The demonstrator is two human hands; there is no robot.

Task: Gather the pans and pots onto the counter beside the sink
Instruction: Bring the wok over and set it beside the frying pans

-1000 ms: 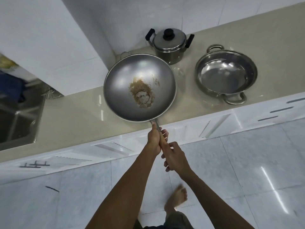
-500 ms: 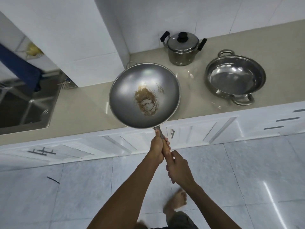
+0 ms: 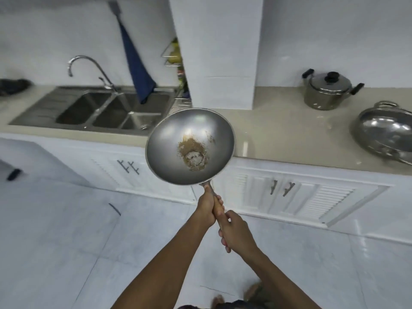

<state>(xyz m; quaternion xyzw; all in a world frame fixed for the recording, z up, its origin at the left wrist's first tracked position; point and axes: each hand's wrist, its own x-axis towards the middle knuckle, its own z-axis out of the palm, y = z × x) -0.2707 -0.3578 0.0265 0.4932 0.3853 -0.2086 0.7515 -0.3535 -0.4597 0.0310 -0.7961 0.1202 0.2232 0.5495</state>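
Observation:
A grey wok (image 3: 169,139) with a brown burnt patch in its bottom hangs in the air over the counter's front edge. Both hands grip its long handle: my left hand (image 3: 206,207) nearer the bowl, my right hand (image 3: 235,230) just behind it. Far right on the beige counter (image 3: 289,134) stands a lidded steel pot (image 3: 328,90) with black handles against the wall. In front of it lies a shiny two-handled steel pan (image 3: 385,134), partly cut off by the frame edge. The steel sink (image 3: 95,108) lies to the left.
A white pillar (image 3: 218,52) splits the counter between the sink and the pots. A curved tap (image 3: 89,68) and a hanging blue cloth (image 3: 136,61) are at the sink. A wire rack (image 3: 175,56) sits beside the pillar. White cabinet doors (image 3: 281,190) run below; pale tiled floor.
The wok has been lifted off the counter and carried left and back, out past the counter edge. The view has swung left, bringing the whole sink into sight.

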